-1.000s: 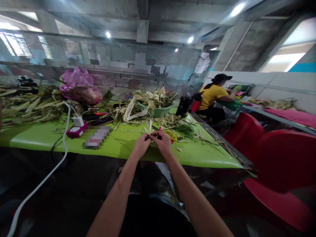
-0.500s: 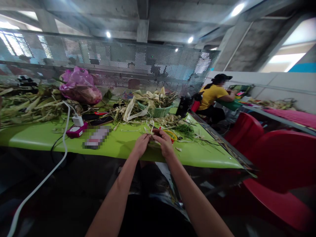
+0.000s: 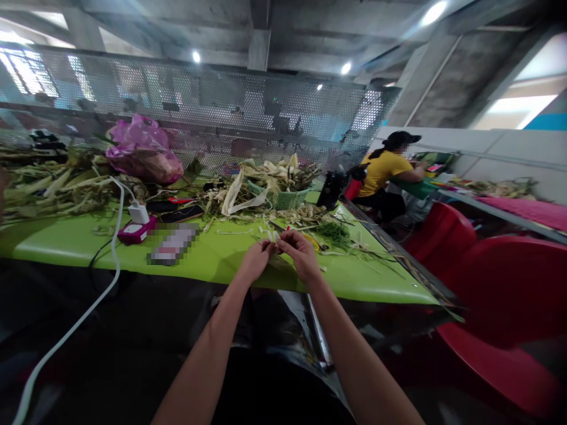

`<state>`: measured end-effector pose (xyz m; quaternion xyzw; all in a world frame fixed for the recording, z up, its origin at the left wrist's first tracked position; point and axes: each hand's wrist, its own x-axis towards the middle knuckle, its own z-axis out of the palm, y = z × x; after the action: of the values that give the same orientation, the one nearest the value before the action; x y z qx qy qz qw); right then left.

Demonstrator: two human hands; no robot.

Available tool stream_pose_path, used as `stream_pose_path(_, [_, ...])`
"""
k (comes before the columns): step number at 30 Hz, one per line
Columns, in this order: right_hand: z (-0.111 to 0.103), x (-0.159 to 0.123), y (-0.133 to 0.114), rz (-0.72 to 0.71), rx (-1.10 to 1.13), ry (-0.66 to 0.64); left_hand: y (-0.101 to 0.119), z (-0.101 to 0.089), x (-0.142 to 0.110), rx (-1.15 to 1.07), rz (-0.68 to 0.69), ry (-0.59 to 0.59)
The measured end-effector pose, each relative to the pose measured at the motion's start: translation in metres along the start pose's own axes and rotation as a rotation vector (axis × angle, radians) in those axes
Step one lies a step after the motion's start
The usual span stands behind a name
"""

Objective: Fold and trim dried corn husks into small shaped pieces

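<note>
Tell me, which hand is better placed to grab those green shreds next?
Likely the right hand: the green shreds lie on its side, while the left hand would have to reach across it. Both hands hold pale strips, so the right may need to let go first.

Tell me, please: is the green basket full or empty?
Full, it seems: pale leaves heap above the rim of the basket; its bottom is hidden.
</note>
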<state>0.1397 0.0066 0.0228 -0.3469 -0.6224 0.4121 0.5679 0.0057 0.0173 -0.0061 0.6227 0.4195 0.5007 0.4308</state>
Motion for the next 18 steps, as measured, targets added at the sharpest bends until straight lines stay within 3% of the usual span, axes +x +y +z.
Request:
stream_pose_path(5, [-0.009,0.007,-0.001,0.054,-0.169,-0.102,0.004,-0.001,-0.003,0.033,0.022,0.069])
stream_pose_path(11, [-0.012,0.011,-0.008,0.062,-0.247,-0.145,0.007,-0.005,-0.007,-0.054,0.001,0.018])
stream_pose_path(18, [-0.011,0.009,-0.013,0.068,-0.170,-0.163,0.006,-0.006,-0.002,-0.049,-0.011,0.059])
